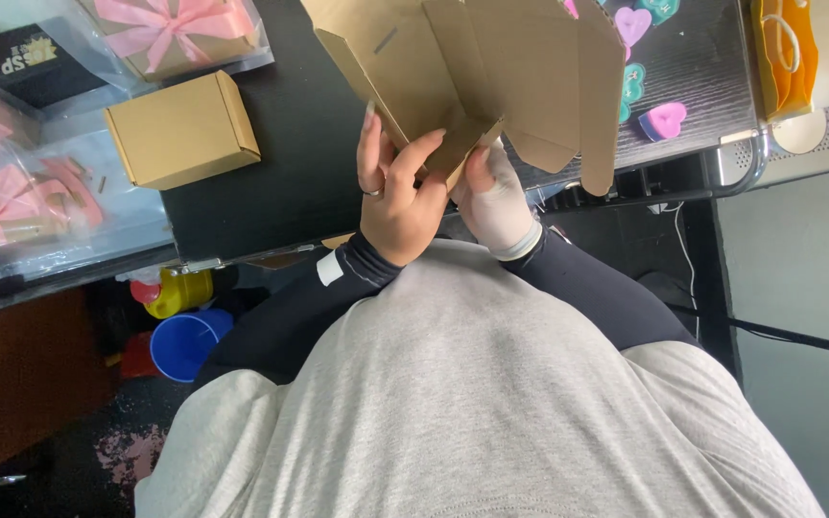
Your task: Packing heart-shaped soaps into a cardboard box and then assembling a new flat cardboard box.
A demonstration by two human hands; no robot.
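Both hands at top centre grip an unfolded cardboard blank (491, 67): left hand (397, 197) and right hand (493, 197) have fingers closed on its lower flaps. Box not formed yet; flaps hang loose. One finished box (182, 129) sits upper left.

flat cardboard box (491, 77), closed tan box (182, 129)

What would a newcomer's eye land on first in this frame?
First, the flat brown cardboard box blank at top centre, gripped at its lower edge by the left hand and the right hand. Next, the finished small brown box on the black table to the left, and pink ribbon bows in clear wrapping at far left.
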